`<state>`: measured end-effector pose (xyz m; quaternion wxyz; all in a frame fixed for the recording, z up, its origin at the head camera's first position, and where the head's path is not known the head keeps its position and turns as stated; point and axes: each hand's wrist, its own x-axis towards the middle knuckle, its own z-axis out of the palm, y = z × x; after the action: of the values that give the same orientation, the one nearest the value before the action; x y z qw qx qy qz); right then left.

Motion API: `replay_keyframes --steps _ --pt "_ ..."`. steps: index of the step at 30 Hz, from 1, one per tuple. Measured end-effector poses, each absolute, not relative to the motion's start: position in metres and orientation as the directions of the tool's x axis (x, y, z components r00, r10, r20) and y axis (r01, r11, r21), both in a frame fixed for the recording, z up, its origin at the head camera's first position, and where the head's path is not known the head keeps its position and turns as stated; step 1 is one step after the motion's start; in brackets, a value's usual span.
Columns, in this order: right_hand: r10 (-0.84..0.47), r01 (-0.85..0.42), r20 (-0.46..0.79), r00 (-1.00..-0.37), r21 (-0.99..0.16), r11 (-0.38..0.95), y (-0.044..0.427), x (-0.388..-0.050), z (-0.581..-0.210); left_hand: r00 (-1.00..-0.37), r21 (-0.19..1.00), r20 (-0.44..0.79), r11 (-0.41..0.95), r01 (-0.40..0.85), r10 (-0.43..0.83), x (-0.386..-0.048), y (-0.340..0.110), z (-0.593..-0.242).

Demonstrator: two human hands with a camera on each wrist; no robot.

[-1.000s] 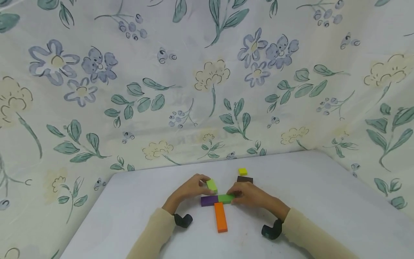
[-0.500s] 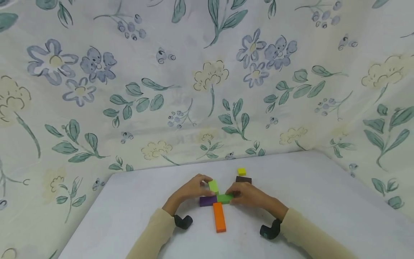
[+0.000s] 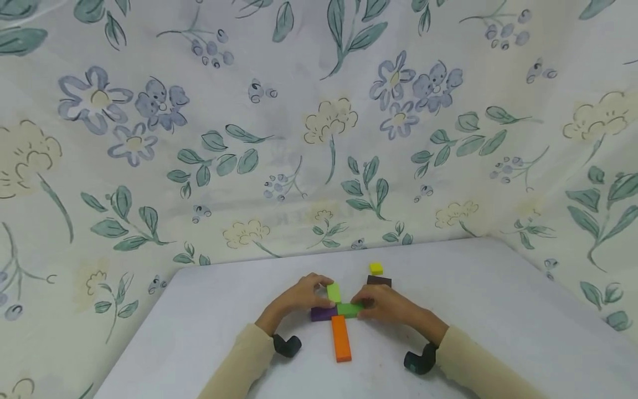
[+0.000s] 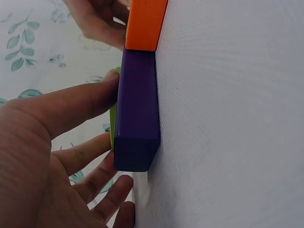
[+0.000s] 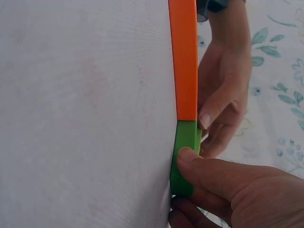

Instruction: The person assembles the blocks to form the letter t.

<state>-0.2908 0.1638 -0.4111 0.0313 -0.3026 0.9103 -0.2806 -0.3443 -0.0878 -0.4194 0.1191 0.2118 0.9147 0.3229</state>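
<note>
The left hand (image 3: 305,293) pinches a lime-green block (image 3: 333,292) between thumb and fingers, just behind where a purple block (image 3: 324,314) and a green block (image 3: 350,310) meet end to end. At the green block's right end, the right hand (image 3: 382,303) grips it, thumb on its near face in the right wrist view. An orange block (image 3: 341,339) extends toward the person from that junction. In the left wrist view the purple block (image 4: 137,99) hides most of the lime-green one.
Behind the right hand lies a dark brown block (image 3: 379,280), with a small yellow block (image 3: 376,269) beyond it. All rest on the white table (image 3: 199,316), backed by a floral cloth (image 3: 289,166).
The left hand has brought the lime-green block rightward, up to the purple and green blocks. The right hand keeps its grip on the green block.
</note>
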Motion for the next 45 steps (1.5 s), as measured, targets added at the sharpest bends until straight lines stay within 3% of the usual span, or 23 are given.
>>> replay_keyframes --steps 15,39,45 --pt "-0.562 -0.532 0.116 -0.819 -0.524 0.665 0.1613 -0.2887 -0.4118 -0.848 0.594 -0.068 0.705 0.388 0.525 -0.3443 -0.0916 -0.4199" --pt "-0.567 -0.537 0.113 -0.816 -0.513 0.670 0.1626 -0.2916 -0.4145 -0.858 0.597 -0.068 0.710 0.373 0.509 -0.3407 -0.0899 -0.4178" --pt "-0.566 -0.540 0.119 -0.816 -0.505 0.673 0.1631 -0.2891 -0.4137 -0.845 0.557 -0.045 0.716 0.422 0.533 -0.3430 -0.0894 -0.4179"
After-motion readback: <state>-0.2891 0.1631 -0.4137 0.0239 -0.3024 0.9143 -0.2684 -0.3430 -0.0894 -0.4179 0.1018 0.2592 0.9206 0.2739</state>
